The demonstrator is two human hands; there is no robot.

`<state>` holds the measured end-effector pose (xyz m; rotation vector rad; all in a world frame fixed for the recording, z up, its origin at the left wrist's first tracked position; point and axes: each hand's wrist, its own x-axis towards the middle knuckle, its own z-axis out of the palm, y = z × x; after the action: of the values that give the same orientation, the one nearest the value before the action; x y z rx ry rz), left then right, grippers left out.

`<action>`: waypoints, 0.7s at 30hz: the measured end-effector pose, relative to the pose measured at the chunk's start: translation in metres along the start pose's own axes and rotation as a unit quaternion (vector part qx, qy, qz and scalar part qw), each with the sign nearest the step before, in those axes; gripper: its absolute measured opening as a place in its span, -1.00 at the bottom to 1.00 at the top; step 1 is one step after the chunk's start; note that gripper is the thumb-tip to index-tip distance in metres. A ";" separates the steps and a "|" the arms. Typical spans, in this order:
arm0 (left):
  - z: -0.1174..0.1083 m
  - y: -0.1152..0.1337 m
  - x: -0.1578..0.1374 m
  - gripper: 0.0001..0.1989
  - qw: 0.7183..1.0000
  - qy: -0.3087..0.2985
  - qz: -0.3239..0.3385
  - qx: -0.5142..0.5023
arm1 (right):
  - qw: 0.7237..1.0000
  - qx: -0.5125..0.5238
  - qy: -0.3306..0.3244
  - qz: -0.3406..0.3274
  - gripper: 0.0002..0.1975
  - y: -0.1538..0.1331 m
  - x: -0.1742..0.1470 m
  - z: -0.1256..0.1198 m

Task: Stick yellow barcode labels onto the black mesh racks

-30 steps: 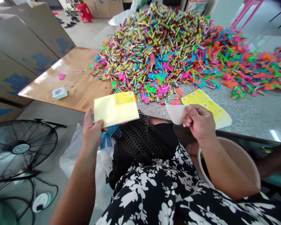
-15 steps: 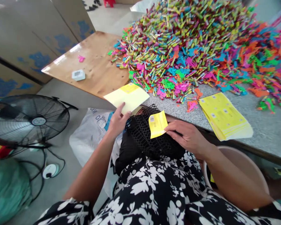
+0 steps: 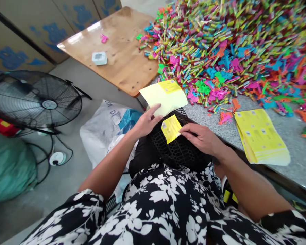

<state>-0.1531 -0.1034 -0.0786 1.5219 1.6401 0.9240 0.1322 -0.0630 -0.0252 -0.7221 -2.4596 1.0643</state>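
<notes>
My left hand (image 3: 148, 121) holds a pale sticker backing sheet (image 3: 153, 96) at its near edge, above my lap. One yellow patch of printed labels (image 3: 169, 86) remains at that sheet's far corner; the rest is bare. Pinched by its right corner between the thumb and fingers of my right hand (image 3: 202, 137) is a single yellow sticker (image 3: 171, 129) with a small barcode. It is slightly curled and close to my left fingertips. Beneath both hands lies black netted fabric (image 3: 178, 153). A stack of yellow sticker sheets (image 3: 261, 136) rests on the grey tabletop to the right.
A large heap of small colourful tubes (image 3: 201, 44) and plastic toy-gun-like pieces (image 3: 226, 61) covers the grey table (image 3: 302, 170). Left of it, a wooden board (image 3: 124, 47) carries a white device (image 3: 99, 58) and a pink piece (image 3: 104, 38). A floor fan (image 3: 49, 104) and white sack (image 3: 99, 129) stand left.
The camera view has turned, shifting the table and heap rightward. My left hand with the backing sheet has come nearer to the sticker in my right hand. Both hands keep their holds.
</notes>
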 end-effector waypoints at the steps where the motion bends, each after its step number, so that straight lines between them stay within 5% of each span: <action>1: 0.000 -0.001 0.000 -0.32 1.000 -0.002 0.001 -0.008 | 1.000 0.002 0.001 0.006 -0.84 0.001 0.000 0.001; 13: 0.000 -0.001 -0.001 -0.12 0.997 -0.027 0.014 -0.072 | 0.999 -0.002 0.006 0.031 -0.82 0.008 -0.004 0.007; 21: 0.006 0.006 -0.002 0.02 0.999 -0.013 0.029 0.021 | 1.000 -0.005 0.008 0.021 -0.83 0.007 -0.004 0.007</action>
<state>-0.1450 -0.1050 -0.0763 1.6107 1.6126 0.9026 0.1336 -0.0649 -0.0356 -0.7864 -2.4468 1.0583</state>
